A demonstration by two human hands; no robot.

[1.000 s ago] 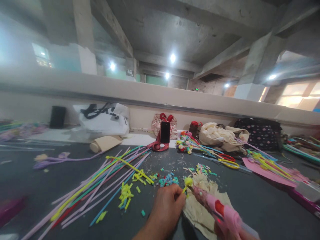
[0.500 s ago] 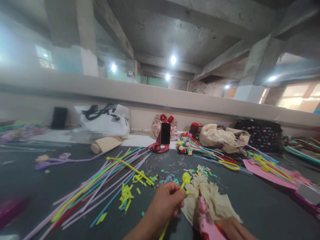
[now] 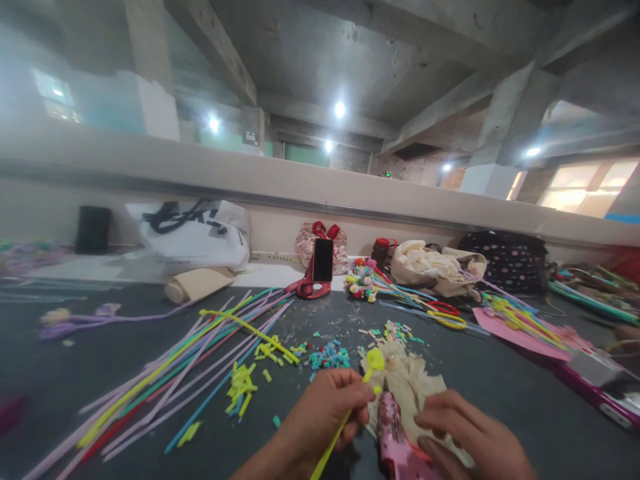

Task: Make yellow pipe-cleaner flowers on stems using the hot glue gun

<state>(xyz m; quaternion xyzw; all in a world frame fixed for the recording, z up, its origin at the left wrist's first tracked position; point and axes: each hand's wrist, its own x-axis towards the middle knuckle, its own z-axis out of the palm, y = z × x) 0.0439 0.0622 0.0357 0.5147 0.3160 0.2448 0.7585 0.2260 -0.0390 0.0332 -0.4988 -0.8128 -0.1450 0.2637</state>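
My left hand (image 3: 333, 407) is closed in a pinch on a yellow pipe-cleaner flower (image 3: 375, 361). Its rounded head sticks up above the fingertips, and the stem runs down below the hand. A pink glue gun (image 3: 395, 433) lies just right of that hand, its nozzle pointing away from me, close under the flower. Beneath the nozzle spreads a crumpled beige cloth (image 3: 413, 377). My right hand (image 3: 470, 427) hovers over the cloth's right side, fingers apart and curved, beside the glue gun with nothing visible in them.
Long coloured pipe cleaners (image 3: 185, 367) fan out on the left. Cut yellow pieces (image 3: 241, 387) and blue-green bits (image 3: 330, 355) lie near the middle. Behind stand a phone (image 3: 323, 260) and scissors (image 3: 447, 313). Pink paper (image 3: 520, 337) bears more stems at right.
My right hand has come off the glue gun and risen to its right, fingers spread. The glue gun now rests on the table. The left hand keeps the yellow flower, and the view shifts slightly.
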